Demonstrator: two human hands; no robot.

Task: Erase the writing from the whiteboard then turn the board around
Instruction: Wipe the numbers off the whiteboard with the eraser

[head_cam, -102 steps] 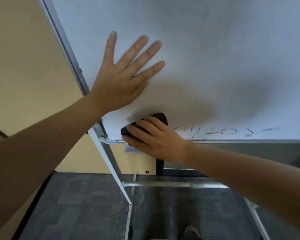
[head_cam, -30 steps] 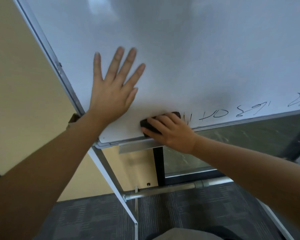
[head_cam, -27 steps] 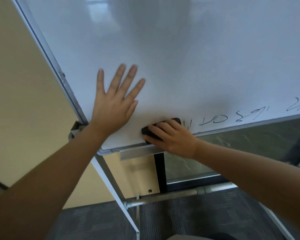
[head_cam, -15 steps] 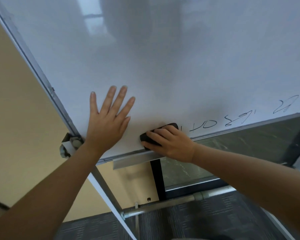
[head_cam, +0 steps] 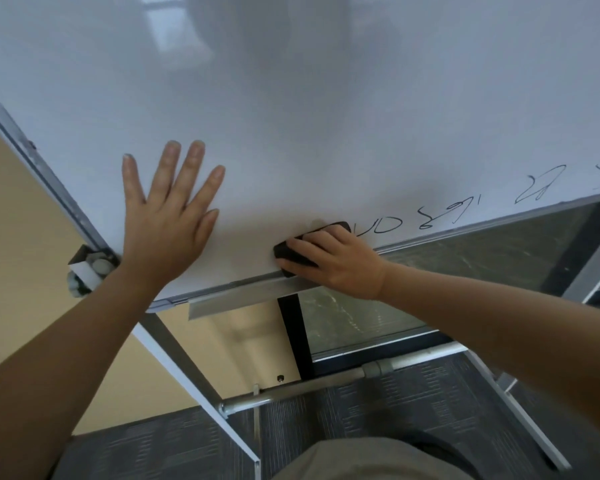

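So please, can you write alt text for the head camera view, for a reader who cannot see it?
A right hand presses a black eraser on the whiteboard near its bottom edge, beside black writing not yet erased. The left hand lies flat on the board, fingers spread. Below are the board's metal stand and grey carpet.

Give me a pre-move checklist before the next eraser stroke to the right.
1. Eraser held: ok, right hand curls over it, pressed to the whiteboard.
2. Board braced: ok, left hand flat on it, fingers spread.
3. Writing left: not ok, marks remain right of the eraser along the bottom edge.
4. Path right: ok, nothing on the board between eraser and marks.
5. Tray below: ok, eraser sits just above it.
6. Ready to turn board: not ok, erasing unfinished.
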